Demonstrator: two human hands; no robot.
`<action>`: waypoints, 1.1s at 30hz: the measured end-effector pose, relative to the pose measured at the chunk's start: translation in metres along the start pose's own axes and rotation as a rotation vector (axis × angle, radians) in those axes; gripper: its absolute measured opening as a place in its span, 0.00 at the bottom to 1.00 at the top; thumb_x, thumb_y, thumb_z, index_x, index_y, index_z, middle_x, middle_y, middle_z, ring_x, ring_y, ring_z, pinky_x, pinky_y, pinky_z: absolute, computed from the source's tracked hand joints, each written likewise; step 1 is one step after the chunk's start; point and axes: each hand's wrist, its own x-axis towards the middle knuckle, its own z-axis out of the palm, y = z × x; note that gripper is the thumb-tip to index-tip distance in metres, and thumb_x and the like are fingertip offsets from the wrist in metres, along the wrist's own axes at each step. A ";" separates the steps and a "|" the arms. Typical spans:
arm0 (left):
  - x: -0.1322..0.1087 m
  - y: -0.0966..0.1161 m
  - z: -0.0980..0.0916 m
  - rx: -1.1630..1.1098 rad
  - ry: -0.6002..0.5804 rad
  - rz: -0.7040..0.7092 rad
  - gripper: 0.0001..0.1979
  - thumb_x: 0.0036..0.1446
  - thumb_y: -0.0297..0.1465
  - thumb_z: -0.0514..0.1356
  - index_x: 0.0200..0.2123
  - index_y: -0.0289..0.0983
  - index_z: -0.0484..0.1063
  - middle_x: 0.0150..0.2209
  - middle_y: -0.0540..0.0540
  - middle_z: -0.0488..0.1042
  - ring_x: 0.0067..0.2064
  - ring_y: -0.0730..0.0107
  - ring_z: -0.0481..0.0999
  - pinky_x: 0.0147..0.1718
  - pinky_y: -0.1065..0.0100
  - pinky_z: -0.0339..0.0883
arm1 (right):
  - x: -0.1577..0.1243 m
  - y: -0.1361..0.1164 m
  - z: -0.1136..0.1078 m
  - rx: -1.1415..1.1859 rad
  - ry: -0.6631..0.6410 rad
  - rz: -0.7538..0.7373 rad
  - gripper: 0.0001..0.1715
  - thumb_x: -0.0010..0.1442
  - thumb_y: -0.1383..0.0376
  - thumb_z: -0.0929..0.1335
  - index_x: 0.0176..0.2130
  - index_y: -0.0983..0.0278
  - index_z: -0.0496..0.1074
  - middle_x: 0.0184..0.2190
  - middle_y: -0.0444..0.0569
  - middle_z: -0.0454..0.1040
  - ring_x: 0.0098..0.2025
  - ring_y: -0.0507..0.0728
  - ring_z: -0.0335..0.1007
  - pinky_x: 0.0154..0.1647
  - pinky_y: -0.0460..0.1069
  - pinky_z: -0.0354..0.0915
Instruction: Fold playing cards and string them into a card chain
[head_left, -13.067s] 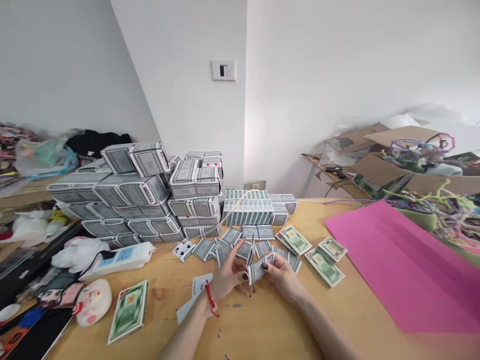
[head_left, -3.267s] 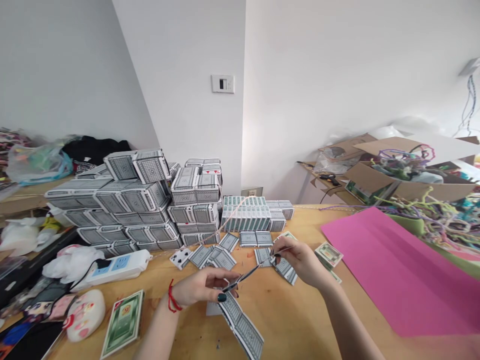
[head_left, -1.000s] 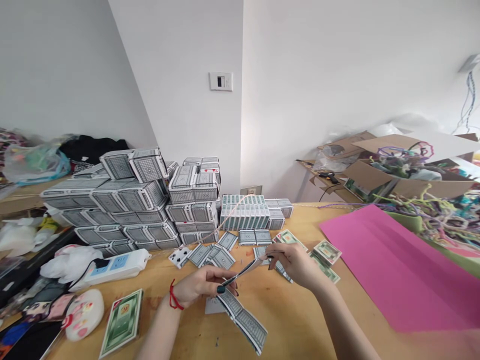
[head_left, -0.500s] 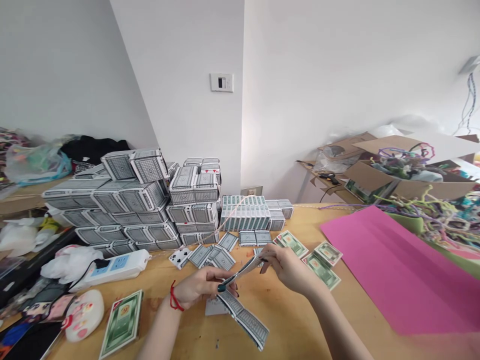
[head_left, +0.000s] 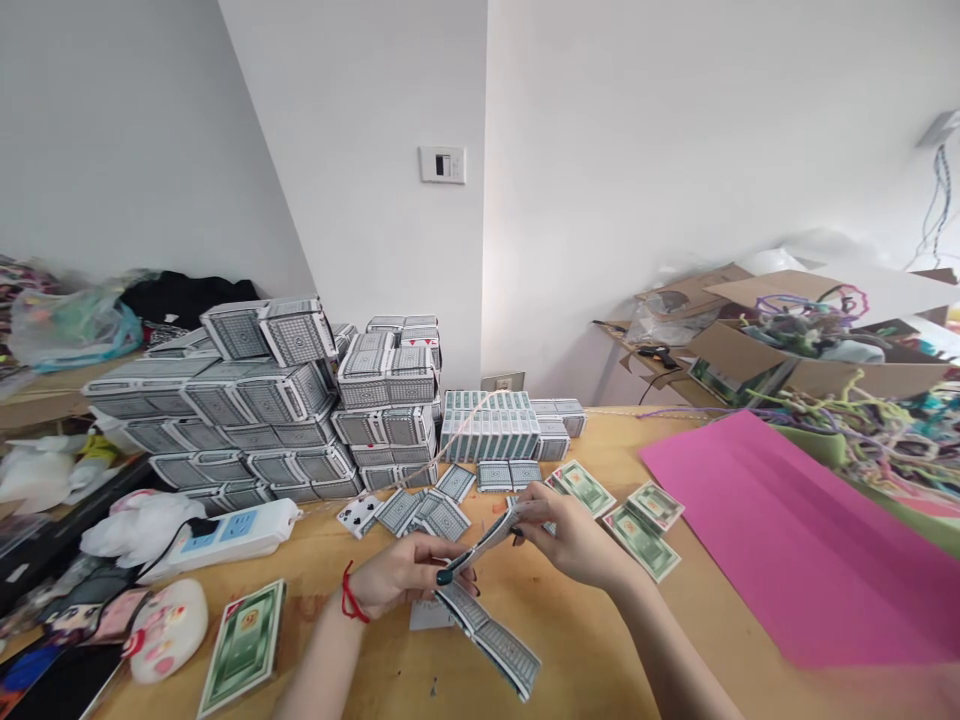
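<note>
A strip of joined grey-backed playing cards [head_left: 496,642] is held in the air over the wooden table. My left hand [head_left: 401,578], with a red string bracelet at the wrist, pinches the strip near its middle, thumb on top. My right hand [head_left: 564,532] grips the strip's upper end, which bends up and away from the lower part. The lower part hangs slanting toward the front right. Beneath my left hand lies a pale card [head_left: 429,616], partly covered. Just beyond the hands are loose grey-backed cards [head_left: 444,516] and a face-up spade card [head_left: 359,514].
Stacked blocks of folded cards [head_left: 279,392] stand at the back left, with a row of card blocks [head_left: 489,428] beside them. Green card boxes [head_left: 641,540] lie right of my hands, another green box [head_left: 244,645] front left. Pink paper [head_left: 802,560] and a power strip [head_left: 240,535] flank the area.
My right hand has shifted very slightly to the left and turned a little with the strip's upper end. My left hand stays almost in place, and the rest looks the same.
</note>
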 end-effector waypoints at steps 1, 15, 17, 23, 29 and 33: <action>0.000 0.000 0.000 0.002 -0.007 0.004 0.25 0.44 0.38 0.64 0.45 0.31 0.70 0.38 0.38 0.74 0.41 0.58 0.72 0.39 0.64 0.60 | 0.001 0.001 0.000 0.004 0.007 0.007 0.08 0.56 0.70 0.60 0.33 0.63 0.67 0.33 0.48 0.72 0.35 0.54 0.71 0.37 0.48 0.65; 0.001 0.004 0.007 0.123 -0.176 0.007 0.29 0.41 0.47 0.62 0.42 0.32 0.71 0.37 0.39 0.73 0.41 0.55 0.71 0.42 0.60 0.60 | 0.003 0.007 0.013 0.144 0.008 0.078 0.09 0.58 0.65 0.59 0.33 0.64 0.67 0.27 0.44 0.73 0.26 0.52 0.73 0.33 0.47 0.65; 0.003 0.003 0.009 0.113 -0.186 -0.001 0.32 0.37 0.50 0.62 0.42 0.33 0.71 0.38 0.40 0.73 0.43 0.55 0.71 0.45 0.59 0.59 | 0.004 0.007 0.019 0.163 -0.019 0.094 0.09 0.58 0.66 0.59 0.31 0.64 0.67 0.27 0.44 0.72 0.25 0.52 0.72 0.30 0.46 0.65; 0.016 -0.013 0.017 0.050 0.048 -0.060 0.27 0.48 0.49 0.55 0.44 0.34 0.68 0.34 0.42 0.72 0.29 0.70 0.71 0.28 0.69 0.63 | 0.007 0.010 0.037 0.154 -0.076 0.074 0.06 0.56 0.69 0.59 0.31 0.63 0.64 0.24 0.43 0.71 0.26 0.53 0.71 0.30 0.46 0.63; 0.023 -0.019 0.020 0.017 0.223 -0.044 0.27 0.54 0.49 0.47 0.42 0.32 0.70 0.28 0.45 0.70 0.21 0.78 0.62 0.19 0.73 0.51 | 0.012 0.021 0.044 0.080 0.136 0.086 0.04 0.55 0.69 0.59 0.34 0.62 0.60 0.26 0.44 0.70 0.29 0.54 0.66 0.29 0.45 0.60; 0.026 -0.021 0.022 -0.136 0.201 -0.135 0.30 0.51 0.52 0.47 0.41 0.33 0.70 0.25 0.48 0.67 0.20 0.78 0.59 0.18 0.74 0.49 | 0.015 0.026 0.042 -0.017 0.184 0.093 0.10 0.56 0.68 0.58 0.24 0.63 0.60 0.21 0.42 0.65 0.26 0.52 0.61 0.29 0.44 0.57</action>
